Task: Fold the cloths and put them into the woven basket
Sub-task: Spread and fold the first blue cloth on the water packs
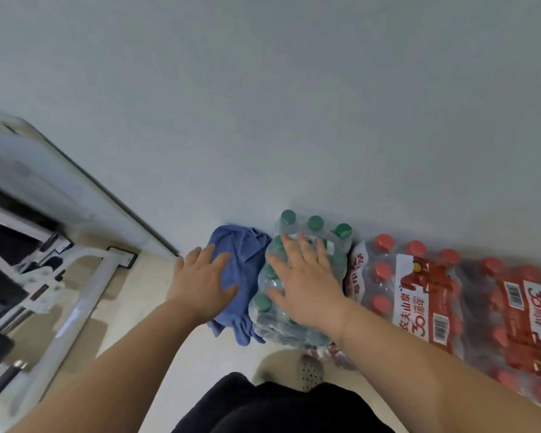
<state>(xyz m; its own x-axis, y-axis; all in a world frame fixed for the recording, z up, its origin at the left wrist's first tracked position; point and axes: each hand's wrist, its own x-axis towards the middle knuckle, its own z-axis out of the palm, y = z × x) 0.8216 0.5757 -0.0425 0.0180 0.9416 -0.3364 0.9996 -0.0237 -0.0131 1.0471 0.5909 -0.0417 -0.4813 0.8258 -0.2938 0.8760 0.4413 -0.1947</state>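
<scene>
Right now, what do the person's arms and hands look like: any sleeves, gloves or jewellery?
Both forearms are bare, no sleeves in view. The left hand and right hand wear no gloves; no watch, bracelet or ring shows. The only clothing visible is a black garment at the bottom.

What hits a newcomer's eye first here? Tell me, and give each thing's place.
At centre, the left hand lies on a crumpled blue cloth at the foot of the wall. The right hand lies flat on a wrapped pack of green-capped bottles beside the cloth. To the right, packs of red-capped bottles with red labels line the wall.
</scene>
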